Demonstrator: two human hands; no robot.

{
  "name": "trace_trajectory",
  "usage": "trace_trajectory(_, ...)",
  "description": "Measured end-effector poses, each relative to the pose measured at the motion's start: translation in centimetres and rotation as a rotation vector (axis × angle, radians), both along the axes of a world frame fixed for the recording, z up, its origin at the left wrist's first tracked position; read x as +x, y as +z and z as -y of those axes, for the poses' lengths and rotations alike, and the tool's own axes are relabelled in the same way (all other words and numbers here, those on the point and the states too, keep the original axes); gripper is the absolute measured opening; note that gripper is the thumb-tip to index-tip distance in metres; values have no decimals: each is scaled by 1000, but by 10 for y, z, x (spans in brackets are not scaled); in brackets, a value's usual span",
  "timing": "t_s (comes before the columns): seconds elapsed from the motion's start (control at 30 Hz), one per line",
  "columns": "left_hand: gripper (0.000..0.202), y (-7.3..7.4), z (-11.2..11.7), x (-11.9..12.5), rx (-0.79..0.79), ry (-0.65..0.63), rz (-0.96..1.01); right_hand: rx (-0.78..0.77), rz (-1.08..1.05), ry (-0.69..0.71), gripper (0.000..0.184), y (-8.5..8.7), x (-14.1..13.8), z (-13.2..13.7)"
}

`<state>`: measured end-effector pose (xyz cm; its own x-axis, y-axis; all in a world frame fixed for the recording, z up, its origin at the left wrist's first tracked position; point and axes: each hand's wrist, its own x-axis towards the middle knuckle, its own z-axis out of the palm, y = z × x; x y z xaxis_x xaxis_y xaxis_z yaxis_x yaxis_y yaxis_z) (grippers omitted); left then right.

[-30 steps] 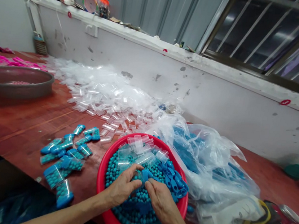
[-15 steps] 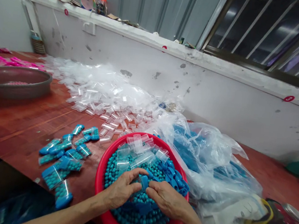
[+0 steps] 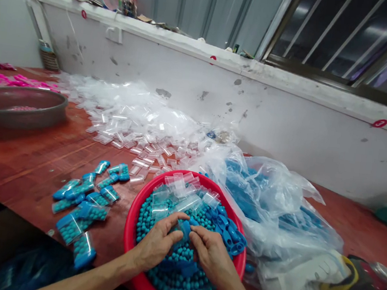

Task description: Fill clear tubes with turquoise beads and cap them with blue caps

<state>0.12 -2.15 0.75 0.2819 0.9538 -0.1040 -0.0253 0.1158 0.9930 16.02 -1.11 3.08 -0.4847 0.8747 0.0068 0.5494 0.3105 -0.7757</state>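
Over a red basin (image 3: pixel 131 224) of turquoise beads (image 3: pixel 183 253), my left hand (image 3: pixel 155 244) is closed around a small clear plastic case with a blue cap (image 3: pixel 185 228). Fingertips of my right hand (image 3: pixel 214 256) pinch at the blue cap end from the other side; its fingers partly hide the cap. Clear empty cases (image 3: pixel 178 186) lie on the beads at the basin's far side. Loose blue caps (image 3: pixel 230 234) are heaped along its right wall. Left of the basin, several bead-filled cases with blue caps (image 3: pixel 85 248) rest on the table.
Clear cases in a big pile (image 3: pixel 130 109) spread along the wall. To the right is a plastic bag (image 3: pixel 261 195) with blue parts. A grey basin (image 3: pixel 17 114) and pink pieces (image 3: pixel 18 81) stand far left. A yellow-and-black object (image 3: pixel 348 277) lies at right.
My right hand has tilted, its fingers now more bent at the blue cap. My left hand stays around the case. The view has shifted slightly.
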Motion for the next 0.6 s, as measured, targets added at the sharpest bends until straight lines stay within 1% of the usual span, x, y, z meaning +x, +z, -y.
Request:
trace_trajectory(0.07,40,-2,-1,-1,-12,35,-29,60,29,-36,33,-4,-6,3)
trace_trajectory(0.13,38,-5,-3,-1,-30,44,-47,142,77,-39,32,-9,-11,5)
trace_trajectory(0.2,32,-8,-3,-2,-35,43,-54,202,141,-11,31,-13,-12,8)
trace_trajectory(0.27,24,-8,-2,-2,-20,41,-56,231,198,35,29,-14,-10,9)
trace_trajectory(0.37,18,-4,0,-2,-8,22,-51,211,197,113,23,-6,0,9)
trace_trajectory(0.43,20,-1,0,-1,-44,-5,-26,121,135,174,17,2,9,5)
trace_trajectory(0.5,23,1,-1,0,-90,-51,16,-81,21,202,15,9,16,-2)
trace_trajectory(0.53,24,1,-1,1,-107,-73,37,-210,-61,184,18,11,18,-7)
trace_trajectory(0.6,26,1,-2,1,-109,-105,65,-423,-252,65,30,10,19,-15)
